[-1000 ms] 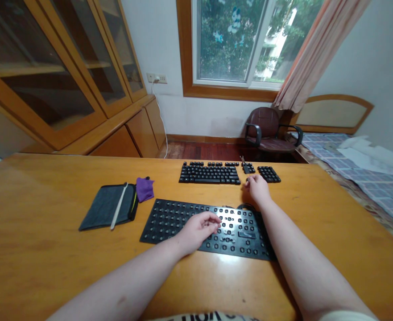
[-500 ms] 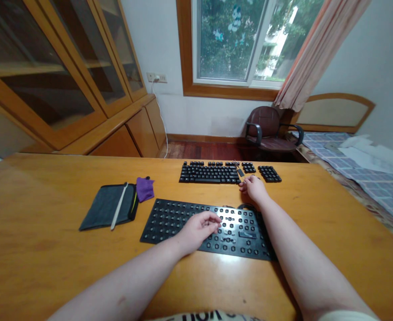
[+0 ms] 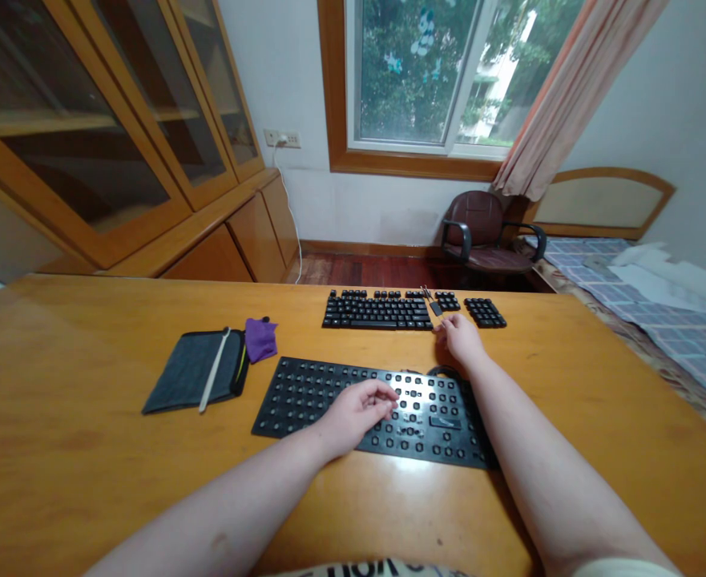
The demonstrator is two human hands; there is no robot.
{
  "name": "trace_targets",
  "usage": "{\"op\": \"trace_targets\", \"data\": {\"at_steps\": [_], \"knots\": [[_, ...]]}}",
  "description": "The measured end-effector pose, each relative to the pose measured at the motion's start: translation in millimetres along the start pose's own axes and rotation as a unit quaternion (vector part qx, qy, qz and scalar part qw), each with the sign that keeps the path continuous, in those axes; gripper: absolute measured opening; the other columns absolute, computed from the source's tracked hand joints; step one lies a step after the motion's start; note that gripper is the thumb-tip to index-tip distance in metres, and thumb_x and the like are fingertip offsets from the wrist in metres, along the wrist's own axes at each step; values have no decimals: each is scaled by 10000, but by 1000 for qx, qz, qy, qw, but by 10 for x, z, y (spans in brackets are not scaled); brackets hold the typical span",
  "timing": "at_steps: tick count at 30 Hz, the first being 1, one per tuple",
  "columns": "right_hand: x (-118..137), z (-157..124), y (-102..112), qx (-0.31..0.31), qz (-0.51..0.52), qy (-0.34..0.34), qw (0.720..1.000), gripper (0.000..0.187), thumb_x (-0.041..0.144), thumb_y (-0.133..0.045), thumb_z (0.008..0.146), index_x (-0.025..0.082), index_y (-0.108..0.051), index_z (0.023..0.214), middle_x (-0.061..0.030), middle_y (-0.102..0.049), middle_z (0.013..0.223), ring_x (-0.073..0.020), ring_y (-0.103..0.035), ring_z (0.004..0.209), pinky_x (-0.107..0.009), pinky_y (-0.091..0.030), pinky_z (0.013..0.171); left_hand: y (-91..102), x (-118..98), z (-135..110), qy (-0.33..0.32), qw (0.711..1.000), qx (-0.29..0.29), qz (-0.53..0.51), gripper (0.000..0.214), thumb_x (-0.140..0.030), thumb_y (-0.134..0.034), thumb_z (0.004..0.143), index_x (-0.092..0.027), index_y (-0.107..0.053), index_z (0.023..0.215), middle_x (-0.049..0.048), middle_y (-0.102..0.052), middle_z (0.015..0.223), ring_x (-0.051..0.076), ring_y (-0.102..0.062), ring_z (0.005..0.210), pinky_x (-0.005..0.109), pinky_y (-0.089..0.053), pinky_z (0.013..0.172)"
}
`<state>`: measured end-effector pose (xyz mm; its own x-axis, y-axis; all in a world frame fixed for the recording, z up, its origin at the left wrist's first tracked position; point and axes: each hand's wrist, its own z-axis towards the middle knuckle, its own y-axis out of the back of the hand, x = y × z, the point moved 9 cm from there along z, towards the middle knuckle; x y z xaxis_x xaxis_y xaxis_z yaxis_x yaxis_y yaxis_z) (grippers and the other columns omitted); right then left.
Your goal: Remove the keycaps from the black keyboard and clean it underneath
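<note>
Tool [image 3: 436, 308] moved leftward, right fingers [image 3: 445, 327] obscuring one end.

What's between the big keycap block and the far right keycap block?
In the head view, a small keycap cluster lies between them; the wire-ended tool in the right hand shows just left of that.

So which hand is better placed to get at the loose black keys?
Probably the right hand: it's stretched out beside the loose keys, with a small tool at its fingertips. The left hand is over the keyboard, farther from them.
</note>
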<state>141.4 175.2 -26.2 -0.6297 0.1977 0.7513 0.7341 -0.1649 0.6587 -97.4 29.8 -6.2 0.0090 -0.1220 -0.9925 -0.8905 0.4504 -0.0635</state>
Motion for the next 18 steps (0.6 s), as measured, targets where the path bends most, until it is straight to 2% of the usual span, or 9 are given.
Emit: {"op": "trace_targets", "data": {"at_steps": [6,18], "knots": [[82,-40,74,-18,-30,19,999,206,235,-405,859,162,-588,799,-63,-695,782,-159,-600,645,-266,-415,667,-5,1,-1,-1,1000,2,3,187,-288,-620,775,-146,-612,896,5,-589,695,158,-592,762,312,-451,784],[152,-83,190,-60,-22,26,998,214,262,-398,864,165,-587,841,-67,-698,817,-189,-606,755,-272,-404,713,-9,-23,-6,4,1000,0,-7,197,-305,-634,757,-151,-612,879,0,-586,687,158,-587,752,316,-447,786]]}}
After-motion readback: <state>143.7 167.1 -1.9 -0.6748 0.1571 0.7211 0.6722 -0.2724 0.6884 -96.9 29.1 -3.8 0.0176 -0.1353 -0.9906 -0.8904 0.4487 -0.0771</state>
